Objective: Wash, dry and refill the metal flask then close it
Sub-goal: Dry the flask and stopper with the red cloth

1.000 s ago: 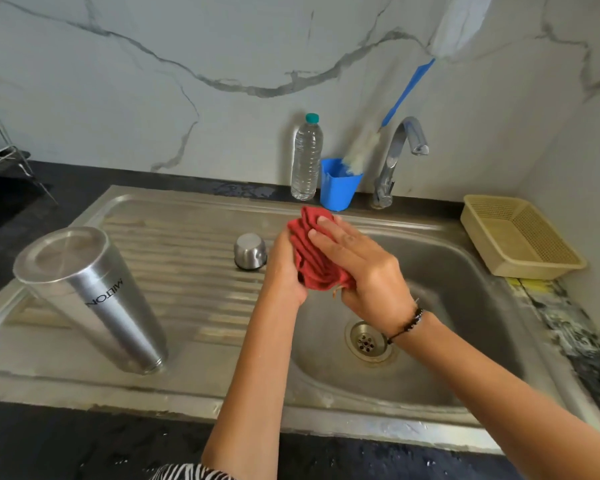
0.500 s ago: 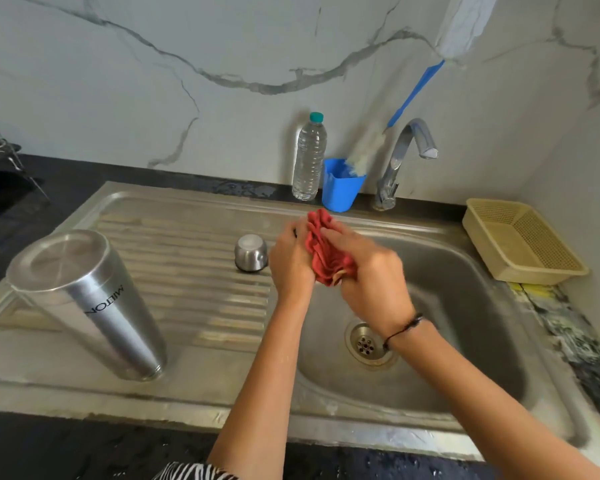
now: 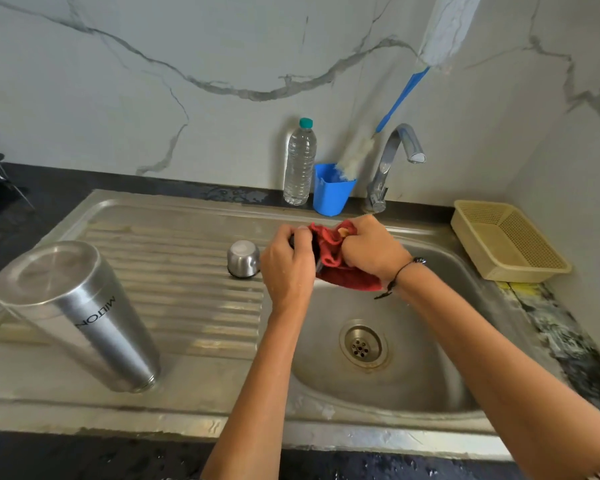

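Both hands over the basin's back-left rim, working a crumpled red cloth (image 3: 340, 261). Left hand (image 3: 288, 268) curled round a small dark part, mostly hidden; can't tell what it is. Right hand (image 3: 374, 249) fisted into the cloth, pressing it vs. that part. Tall steel flask body (image 3: 80, 313) stands upside down at the front-left of the steel sink drainboard (image 3: 174, 271). Small rounded steel cap (image 3: 244, 258) sits mid-drainboard, just left of the left hand.

There is one flask (image 3: 80, 317), one cap (image 3: 243, 258), one red cloth (image 3: 340, 265) and two hands. At the back stand one bottle (image 3: 299, 164), one blue cup (image 3: 331, 190), one brush (image 3: 395, 109) and one tap (image 3: 392, 164). One sink (image 3: 430, 386) and one basket (image 3: 506, 240) complete the count.
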Demonstrator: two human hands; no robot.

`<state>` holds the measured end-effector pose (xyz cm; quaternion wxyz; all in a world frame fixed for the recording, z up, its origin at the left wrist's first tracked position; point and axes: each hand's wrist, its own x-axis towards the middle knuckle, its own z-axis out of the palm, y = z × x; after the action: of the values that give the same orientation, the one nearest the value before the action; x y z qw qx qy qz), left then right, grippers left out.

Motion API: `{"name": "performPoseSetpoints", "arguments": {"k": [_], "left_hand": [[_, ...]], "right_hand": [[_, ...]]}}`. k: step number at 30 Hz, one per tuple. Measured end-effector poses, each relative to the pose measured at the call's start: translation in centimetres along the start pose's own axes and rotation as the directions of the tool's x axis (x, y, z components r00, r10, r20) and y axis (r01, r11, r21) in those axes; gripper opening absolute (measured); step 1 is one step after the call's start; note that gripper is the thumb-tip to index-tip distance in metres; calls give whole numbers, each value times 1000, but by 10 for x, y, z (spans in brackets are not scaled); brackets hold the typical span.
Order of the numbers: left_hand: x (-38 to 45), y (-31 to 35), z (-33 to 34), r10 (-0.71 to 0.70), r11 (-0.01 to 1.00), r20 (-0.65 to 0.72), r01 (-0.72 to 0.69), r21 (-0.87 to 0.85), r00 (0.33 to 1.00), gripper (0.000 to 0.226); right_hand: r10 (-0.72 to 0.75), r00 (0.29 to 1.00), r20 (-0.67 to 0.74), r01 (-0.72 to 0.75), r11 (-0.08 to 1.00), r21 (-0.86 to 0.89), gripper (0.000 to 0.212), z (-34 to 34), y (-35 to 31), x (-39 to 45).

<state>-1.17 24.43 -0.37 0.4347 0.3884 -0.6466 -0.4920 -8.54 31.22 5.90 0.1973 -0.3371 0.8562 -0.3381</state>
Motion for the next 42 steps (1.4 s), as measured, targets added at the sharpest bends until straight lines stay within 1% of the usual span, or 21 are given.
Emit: {"name": "performPoseSetpoints", "arguments": {"k": [2, 3, 5, 6, 8, 9, 11, 13, 14, 17, 19, 21, 25, 27, 30, 33, 34, 36, 38, 39, 42], "left_hand": [[0, 4, -2, 31, 998, 30, -29, -54, 999, 20], [1, 4, -2, 1, 996, 60, 5, -90, 998, 18], [7, 3, -3, -143, 970, 133, 165, -176, 981, 18], [10, 1, -3, -224, 938, 159, 257, -232, 961, 21], [13, 0, -3, -337, 861, 171, 376, -342, 926, 25], [13, 1, -3, -368, 836, 169, 405, -369, 914, 25], [12, 1, -1, -384, 811, 192, 429, -398, 903, 25], [11, -3, 1, -370, 759, 239, 441, -479, 897, 25], [12, -6, 1, -365, 744, 238, 435, -508, 900, 24], [12, -14, -3, -377, 758, 128, 385, -526, 917, 29], [9, -14, -4, -357, 790, 90, 352, -502, 930, 33], [7, -15, -1, -334, 815, 80, 331, -476, 939, 39], [7, -15, 4, -298, 859, 59, 295, -418, 953, 38], [4, -9, 7, -268, 877, 23, 254, -408, 963, 36], [-1, -8, 8, -157, 897, -1, 142, -419, 988, 26], [4, -4, 5, -52, 916, 60, 71, -395, 997, 4], [9, -3, 5, -64, 931, 94, 93, -352, 993, 6], [19, -5, 3, -164, 949, 171, 202, -241, 972, 20], [25, -9, -2, -294, 920, 247, 344, -189, 923, 35], [27, -10, -5, -331, 894, 276, 393, -215, 902, 38], [26, -6, -11, -356, 845, 244, 422, -328, 902, 36]], "right_hand": [[75, 997, 32, -79, 983, 166, 23, -5, 6, 2], [88, 996, 16, -89, 968, 236, 24, -5, 10, 3], [51, 993, -108, -17, 956, 293, 29, -4, 15, 3], [-3, 980, -200, 57, 962, 265, 33, -3, 19, 2], [-174, 919, -354, 218, 972, 89, 37, -2, 21, -4], [-291, 879, -379, 310, 951, -10, 38, 0, 22, -8], [-526, 788, -320, 486, 850, -203, 39, 9, 23, -17], [-621, 760, -193, 526, 762, -379, 42, 24, 22, -29], [-619, 769, -161, 514, 748, -421, 46, 30, 21, -33], [-531, 835, -145, 440, 802, -403, 50, 36, 12, -41], [-404, 909, -102, 329, 846, -419, 48, 35, 4, -40], [-288, 954, -85, 221, 865, -450, 45, 31, -3, -36], [-165, 984, -69, 133, 933, -335, 20, 20, -6, -24], [-120, 992, -23, 108, 949, -295, 22, 11, -8, -16], [-62, 997, 38, 68, 977, -203, 27, -3, -10, -8], [-103, 994, -25, 100, 988, -122, 27, -7, -8, -7], [-143, 986, -84, 132, 983, -125, 26, -5, -7, -9], [-242, 952, -186, 212, 963, -168, 27, 4, -4, -12], [-332, 916, -227, 286, 935, -211, 34, 15, -3, -17], [-391, 885, -252, 332, 911, -246, 37, 19, -4, -20], [-633, 691, -350, 492, 766, -414, 37, 24, -9, -28]]}}
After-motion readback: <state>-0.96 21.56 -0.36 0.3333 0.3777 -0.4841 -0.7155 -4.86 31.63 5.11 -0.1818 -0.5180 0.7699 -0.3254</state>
